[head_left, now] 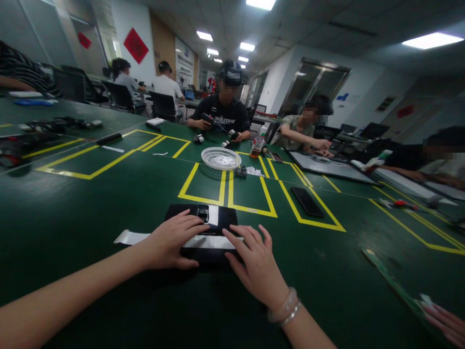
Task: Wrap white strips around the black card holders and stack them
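Observation:
A flat black object [209,255] lies on the green table in front of me; I cannot make out its exact kind. Across it runs a long white strip [207,242], whose left end sticks out past my left wrist. Near its far edge sit a small dark square part [203,213] and a white patch [213,216]. My left hand [178,237] rests on the left side, its fingers stretched over the strip. On the right side, my right hand [256,259] has its fingers spread, with the fingertips at the strip's right end. Neither hand is closed round anything.
Yellow tape [250,209] marks rectangles on the table. Beyond stand a white basket [221,159] and a bottle [257,147]; a black phone [307,201] lies to the right. A person opposite [221,111] holds a dark tool. Another person's hand [445,320] shows at lower right.

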`<state>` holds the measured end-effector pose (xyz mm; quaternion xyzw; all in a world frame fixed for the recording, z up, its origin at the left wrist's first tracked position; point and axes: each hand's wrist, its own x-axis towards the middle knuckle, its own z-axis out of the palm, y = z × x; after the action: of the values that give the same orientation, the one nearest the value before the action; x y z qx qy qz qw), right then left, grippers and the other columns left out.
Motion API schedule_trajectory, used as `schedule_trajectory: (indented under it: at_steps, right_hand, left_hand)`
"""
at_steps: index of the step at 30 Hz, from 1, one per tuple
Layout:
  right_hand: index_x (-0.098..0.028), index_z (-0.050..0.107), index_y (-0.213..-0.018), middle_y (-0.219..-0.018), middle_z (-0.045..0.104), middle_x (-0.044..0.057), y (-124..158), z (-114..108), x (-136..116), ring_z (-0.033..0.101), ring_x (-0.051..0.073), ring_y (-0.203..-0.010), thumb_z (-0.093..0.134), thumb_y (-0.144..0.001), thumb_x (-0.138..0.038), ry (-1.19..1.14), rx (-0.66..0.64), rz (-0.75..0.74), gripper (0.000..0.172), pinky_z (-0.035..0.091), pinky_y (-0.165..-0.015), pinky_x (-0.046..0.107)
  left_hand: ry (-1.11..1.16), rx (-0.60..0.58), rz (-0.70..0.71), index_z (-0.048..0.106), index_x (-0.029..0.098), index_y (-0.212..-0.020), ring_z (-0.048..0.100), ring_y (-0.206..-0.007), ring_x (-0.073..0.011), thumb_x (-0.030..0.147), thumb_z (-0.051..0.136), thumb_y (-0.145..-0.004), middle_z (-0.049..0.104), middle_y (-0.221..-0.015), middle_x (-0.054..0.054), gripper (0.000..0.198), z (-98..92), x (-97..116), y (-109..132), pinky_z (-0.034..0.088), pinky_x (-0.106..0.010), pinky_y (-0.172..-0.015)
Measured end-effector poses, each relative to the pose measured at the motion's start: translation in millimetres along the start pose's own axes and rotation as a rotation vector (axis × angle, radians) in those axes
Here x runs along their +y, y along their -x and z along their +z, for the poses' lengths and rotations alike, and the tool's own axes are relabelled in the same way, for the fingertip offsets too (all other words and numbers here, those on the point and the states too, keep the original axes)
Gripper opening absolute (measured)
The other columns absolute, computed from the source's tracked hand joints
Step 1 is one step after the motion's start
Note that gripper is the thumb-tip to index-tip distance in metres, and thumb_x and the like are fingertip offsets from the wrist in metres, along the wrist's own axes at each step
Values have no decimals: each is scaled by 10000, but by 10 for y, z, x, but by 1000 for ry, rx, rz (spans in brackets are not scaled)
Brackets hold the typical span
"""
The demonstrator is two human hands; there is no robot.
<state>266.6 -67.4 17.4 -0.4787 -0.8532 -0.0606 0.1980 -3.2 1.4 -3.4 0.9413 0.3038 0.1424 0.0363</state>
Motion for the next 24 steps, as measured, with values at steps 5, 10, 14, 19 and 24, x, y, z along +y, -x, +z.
schedule_trajectory:
  at_steps: [5, 10, 14, 19, 24]
  right_hand:
    - [-320, 496, -1393, -1350, 591, 51, 10, 9, 7, 514, 239, -1250, 528, -961, -251, -38, 17, 2, 438, 233, -1123, 515]
    - [-322, 492, -1387, -1336, 600, 41, 7, 22, 23, 514, 231, -1253, 527, -962, -236, -76, -18, 27, 435, 209, -1134, 521]
    - [-323, 516, -1361, -1305, 620, 36, 5, 18, 22, 530, 229, -1233, 538, -952, -223, -62, -24, 20, 422, 223, -1129, 520]
    - [-323, 550, -1325, -1274, 640, 35, 8, 22, 21, 538, 230, -1218, 536, -957, -230, -81, -32, 20, 380, 219, -1126, 530]
    - [-324, 573, -1293, -1248, 655, 25, 6, 34, 24, 544, 226, -1205, 541, -955, -236, -87, -42, 12, 351, 212, -1125, 527]
  left_hand:
    - [-125, 123, -206, 481, 175, -1427, 476, -1288, -319, 625, 638, -843, 517, -1404, -117, 753, -277, -429, 88, 230, -524, -1178]
    - [-278, 221, -552, 413, -2, -1445, 527, -1189, -402, 685, 479, -893, 519, -1355, -242, 885, -563, -1222, 473, 372, -566, -1017]
    - [-284, 382, -765, 578, 7, -1278, 517, -1184, -450, 736, 532, -752, 667, -1115, -215, 900, -571, -1869, 982, 327, -549, -919]
    - [-313, 548, -721, 668, 78, -761, 281, -1356, -467, 657, 507, -741, 644, -622, -129, 601, -488, -2277, 1485, 170, -511, -758]
    - [-322, 526, -505, 572, 71, -569, 212, -1390, -446, 555, 453, -849, 594, -564, -116, 571, -496, -2270, 1561, 164, -474, -703]
